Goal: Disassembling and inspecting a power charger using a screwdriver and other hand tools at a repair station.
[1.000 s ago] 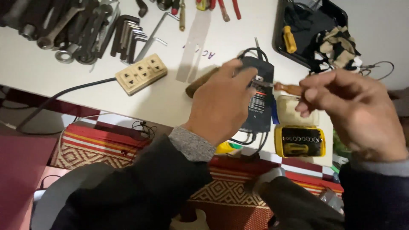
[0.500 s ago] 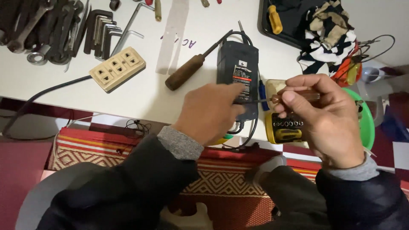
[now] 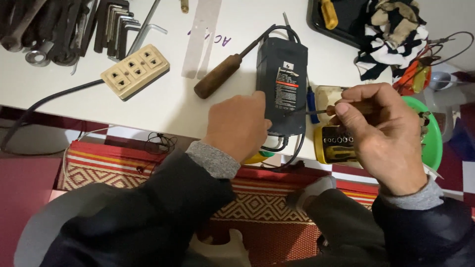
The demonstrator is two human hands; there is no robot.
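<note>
The right hand (image 3: pixel 378 131), pinching a small screwdriver (image 3: pixel 316 111), has brought its tip onto the black power adapter (image 3: pixel 282 84), which the left hand (image 3: pixel 237 126) now grips at its near end.

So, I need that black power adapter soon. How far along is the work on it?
Still closed: the black power adapter lies whole on the white table, with no loose screws visible. In hand: the left hand steadies its near end, the right hand holds a small screwdriver against its side. Opening remains.
</note>
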